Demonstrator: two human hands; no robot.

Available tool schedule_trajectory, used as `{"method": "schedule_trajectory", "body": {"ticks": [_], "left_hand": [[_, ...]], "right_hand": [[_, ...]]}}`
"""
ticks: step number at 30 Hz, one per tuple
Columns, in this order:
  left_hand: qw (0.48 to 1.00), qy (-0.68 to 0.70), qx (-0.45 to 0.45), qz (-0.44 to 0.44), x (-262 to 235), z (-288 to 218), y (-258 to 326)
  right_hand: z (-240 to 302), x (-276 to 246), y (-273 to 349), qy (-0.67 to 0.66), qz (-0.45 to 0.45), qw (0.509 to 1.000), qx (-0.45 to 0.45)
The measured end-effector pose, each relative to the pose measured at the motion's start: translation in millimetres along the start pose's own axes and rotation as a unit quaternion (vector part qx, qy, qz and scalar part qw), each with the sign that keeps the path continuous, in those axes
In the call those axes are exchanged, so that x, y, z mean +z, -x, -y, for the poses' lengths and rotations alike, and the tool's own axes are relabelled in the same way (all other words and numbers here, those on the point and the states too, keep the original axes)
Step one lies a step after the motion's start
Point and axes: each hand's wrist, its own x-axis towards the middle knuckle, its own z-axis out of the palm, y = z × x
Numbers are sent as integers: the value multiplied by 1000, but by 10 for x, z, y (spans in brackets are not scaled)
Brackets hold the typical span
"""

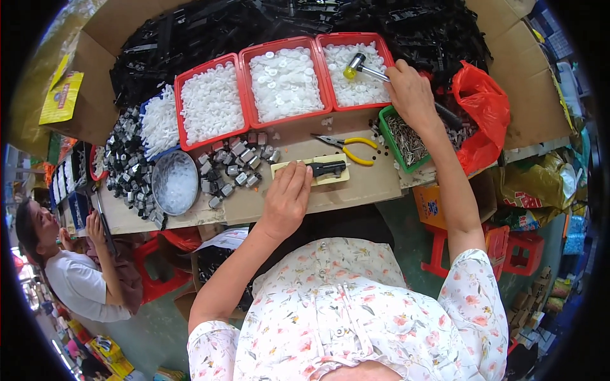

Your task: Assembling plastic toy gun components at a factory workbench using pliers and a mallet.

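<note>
My left hand rests with its fingers together over the left end of a cream block. Its fingertips press on a long black plastic part lying in that block, and they hide the part's left end. Raised over the right-hand red tray, my right hand is closed round the metal handle of a small hammer with a yellow and black head. White plastic pieces fill the tray beneath it. Just beyond the block lie pliers with yellow handles.
Two more red trays hold white parts. A green tray of metal pins stands right, beside a red plastic bag. Grey-and-black pieces surround a round metal bowl at left. Black parts heap behind. Another person sits far left.
</note>
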Motion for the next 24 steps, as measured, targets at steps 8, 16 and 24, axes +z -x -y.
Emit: {"method": "schedule_trajectory", "body": {"ticks": [8,16,24], "left_hand": [[1000,-12,1,-6,5,31,52],[1000,-16,5,-7,19,30,30],[1000,-14,6,-10,16,16,10]], "right_hand": [[638,-785,737,-326,74,942,20],[954,-993,1110,-336,88,938,-6],[1005,-681,1291,-229,149,961,-46]]}}
